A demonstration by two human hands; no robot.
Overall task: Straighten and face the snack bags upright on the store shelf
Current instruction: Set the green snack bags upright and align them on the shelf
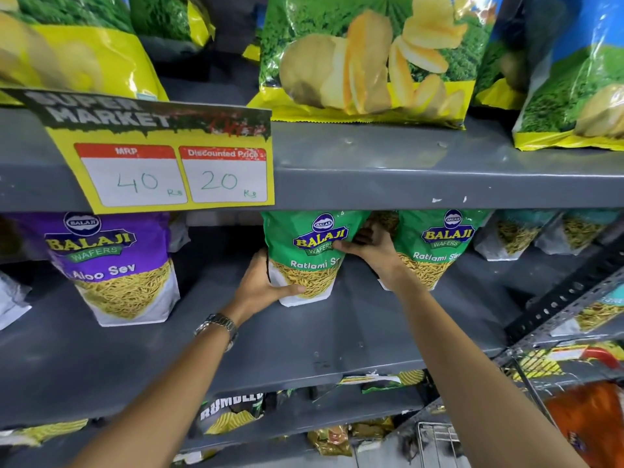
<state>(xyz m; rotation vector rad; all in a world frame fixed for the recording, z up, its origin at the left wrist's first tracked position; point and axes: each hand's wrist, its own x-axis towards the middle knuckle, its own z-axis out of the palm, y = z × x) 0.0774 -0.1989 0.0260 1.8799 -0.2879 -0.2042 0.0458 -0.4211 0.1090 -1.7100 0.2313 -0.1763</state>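
A green Ratlami Sev bag [312, 251] stands upright in the middle of the grey shelf [304, 339], label facing me. My left hand [261, 285] grips its lower left corner, thumb across the front. My right hand [371, 246] holds its right edge, fingers reaching behind the bag. A second green Ratlami Sev bag [435, 244] stands just to the right, partly hidden by my right wrist. A purple Aloo Sev bag [114, 265] stands upright at the left.
Large yellow-green chip bags [368, 59] fill the shelf above, behind a price sign [175, 163]. More sev bags [516, 234] stand at the far right. Chip packs [229, 417] lie on the lower shelf. A wire basket [435, 437] sits at the bottom right.
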